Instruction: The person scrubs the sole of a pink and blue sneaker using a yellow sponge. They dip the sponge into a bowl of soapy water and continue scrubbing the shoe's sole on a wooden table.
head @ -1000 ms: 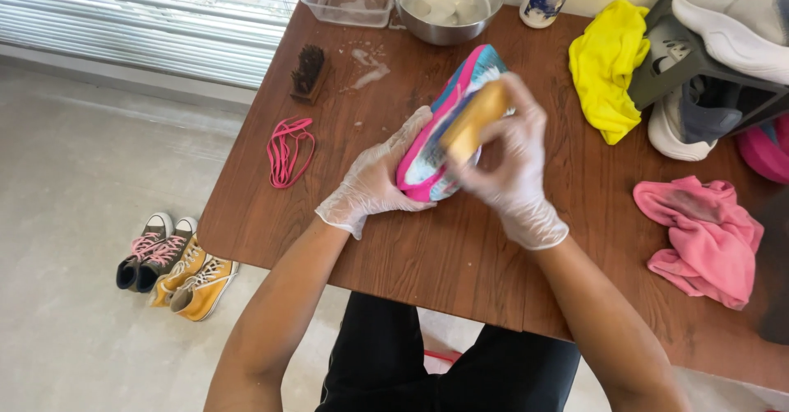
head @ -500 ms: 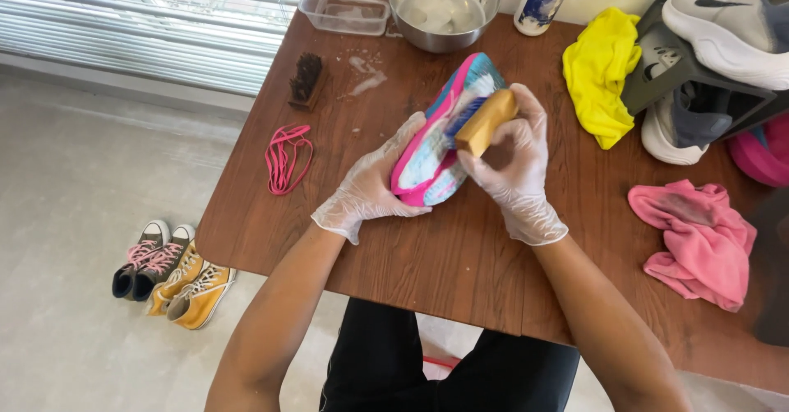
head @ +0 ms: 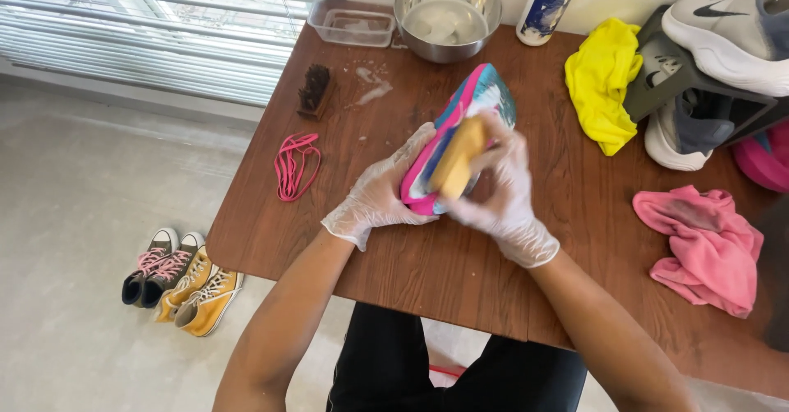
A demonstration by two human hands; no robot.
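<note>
- Shoe (head: 481,99): pink, blue, teal; sole up, tilted, centre frame above table (head: 427,264).
- Left hand (head: 380,194), gloved, grasps shoe's side.
- Right hand (head: 501,190), gloved, clutches tan brush (head: 457,157) against the sole.

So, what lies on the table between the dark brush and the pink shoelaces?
In the head view, nothing lies between the dark brush and the pink shoelaces: that stretch of the brown wooden table is bare.

Bare brown wooden tabletop (head: 460,272) lay open near the person; a steel bowl (head: 448,13), yellow cloth (head: 600,91) and crumpled pink rag (head: 707,247) crowded the far and right sides.
</note>
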